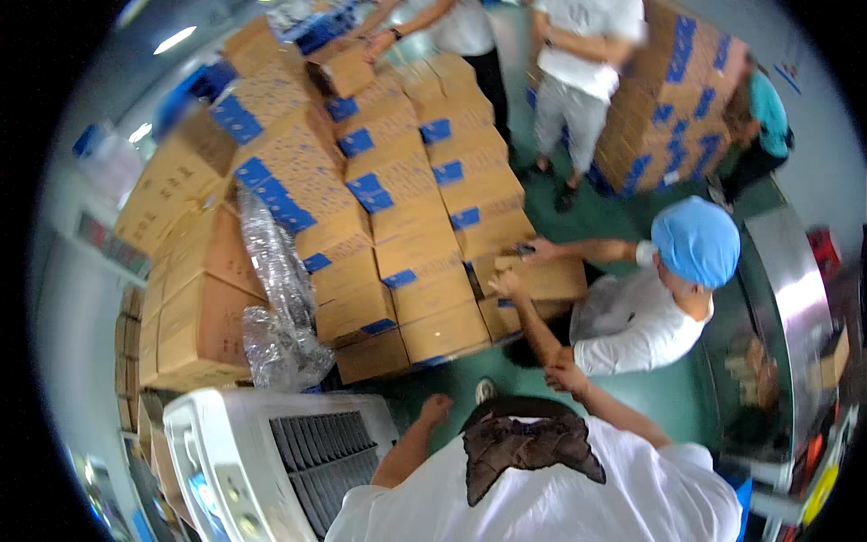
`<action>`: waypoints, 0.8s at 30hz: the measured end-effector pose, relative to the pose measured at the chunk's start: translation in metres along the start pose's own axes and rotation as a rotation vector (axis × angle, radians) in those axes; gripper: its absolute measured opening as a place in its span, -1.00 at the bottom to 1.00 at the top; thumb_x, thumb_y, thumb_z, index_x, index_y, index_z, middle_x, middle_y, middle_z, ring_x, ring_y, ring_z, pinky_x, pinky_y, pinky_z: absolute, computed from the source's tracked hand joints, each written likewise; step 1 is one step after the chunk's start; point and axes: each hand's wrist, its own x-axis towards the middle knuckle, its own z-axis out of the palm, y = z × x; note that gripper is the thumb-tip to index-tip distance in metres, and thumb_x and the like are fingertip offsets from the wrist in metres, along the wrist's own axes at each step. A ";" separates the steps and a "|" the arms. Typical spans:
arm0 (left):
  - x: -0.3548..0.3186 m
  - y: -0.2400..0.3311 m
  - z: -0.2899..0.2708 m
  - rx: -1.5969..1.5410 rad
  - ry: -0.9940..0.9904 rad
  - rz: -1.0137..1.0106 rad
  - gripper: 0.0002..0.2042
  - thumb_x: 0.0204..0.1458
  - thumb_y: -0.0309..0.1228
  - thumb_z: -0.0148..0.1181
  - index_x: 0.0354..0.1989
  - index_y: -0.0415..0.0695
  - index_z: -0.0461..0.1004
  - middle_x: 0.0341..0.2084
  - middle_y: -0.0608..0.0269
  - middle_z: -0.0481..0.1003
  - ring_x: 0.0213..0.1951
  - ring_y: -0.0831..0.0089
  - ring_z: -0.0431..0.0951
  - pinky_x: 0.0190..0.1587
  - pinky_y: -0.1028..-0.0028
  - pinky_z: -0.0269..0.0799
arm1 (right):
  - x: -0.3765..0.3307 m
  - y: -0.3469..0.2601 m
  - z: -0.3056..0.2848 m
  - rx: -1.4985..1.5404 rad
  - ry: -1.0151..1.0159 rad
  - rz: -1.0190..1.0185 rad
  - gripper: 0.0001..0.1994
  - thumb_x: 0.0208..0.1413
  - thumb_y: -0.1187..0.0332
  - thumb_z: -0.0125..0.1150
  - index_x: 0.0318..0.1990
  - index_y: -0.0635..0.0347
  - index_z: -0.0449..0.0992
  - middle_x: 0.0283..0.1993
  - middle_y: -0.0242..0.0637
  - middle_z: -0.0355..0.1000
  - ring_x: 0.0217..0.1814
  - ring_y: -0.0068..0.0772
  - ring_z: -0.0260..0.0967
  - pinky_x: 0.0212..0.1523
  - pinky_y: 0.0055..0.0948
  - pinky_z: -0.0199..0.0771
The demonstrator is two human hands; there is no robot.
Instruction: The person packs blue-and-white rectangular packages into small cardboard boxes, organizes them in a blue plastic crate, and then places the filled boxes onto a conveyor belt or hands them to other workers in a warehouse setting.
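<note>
My left hand (436,409) hangs low in front of me, beside the white air cooler (244,443), its fingers curled with nothing seen in them. My right hand (564,377) is just below a co-worker's bent arm; I cannot tell whether it touches that arm, and its fingers are not clear. Nearest ahead of me is a stepped stack of brown cartons (442,330) with blue tape. The co-worker in a blue cap (695,242) crouches at its right side, both hands on a carton (546,278).
Crumpled clear plastic film (284,348) hangs along the stack's left side, next to larger cartons (203,316). Other people work or stand behind it. A second taped carton stack (664,99) is at the back right. A metal counter (781,271) runs along the right.
</note>
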 end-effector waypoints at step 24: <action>0.033 0.099 0.010 0.543 -0.136 0.393 -0.58 -0.14 -0.20 0.21 -0.15 -0.22 0.42 -0.23 0.01 0.47 -0.15 0.19 0.47 -0.09 0.35 0.35 | -0.064 0.081 0.006 0.284 0.393 0.143 -0.73 0.05 0.23 0.08 -0.15 0.19 0.39 -0.28 -0.36 0.41 -0.29 -0.49 0.39 -0.34 -0.49 0.34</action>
